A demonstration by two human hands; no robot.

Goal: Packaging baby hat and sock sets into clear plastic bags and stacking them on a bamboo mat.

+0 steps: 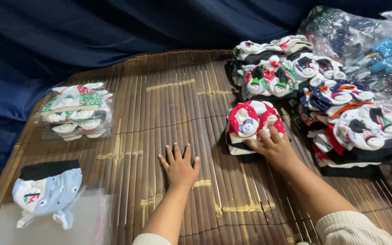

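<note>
The left hand (pixel 179 168) lies flat, fingers spread, bracing on the slatted worktop (pixel 178 104) while the right hand (pixel 275 149) rests its loosely apart grip on the red-and-white sock pair (pixel 250 120) topping the nearest stack.

Two hands (pixel 179 164), one light-blue sock pair (pixel 48 193), one bagged sock packet (pixel 75 111).

Bamboo mat (pixel 178 104): brown slats with paler yellowish patches; backdrop cloth (pixel 91 31) at far left: dark navy. Sock pair (pixel 250 120) under the right hand (pixel 275 147): red and white with a pale blue snowman face; stacks at far right (pixel 341 104) mix white, navy, red, green and orange, with snowman faces and black cuffs. Near-left pair (pixel 48 190): light blue with a black cuff; wrapped pack at left (pixel 75 109): white with green and red patterning; sleeve cuffs (pixel 348 227): cream.
</note>
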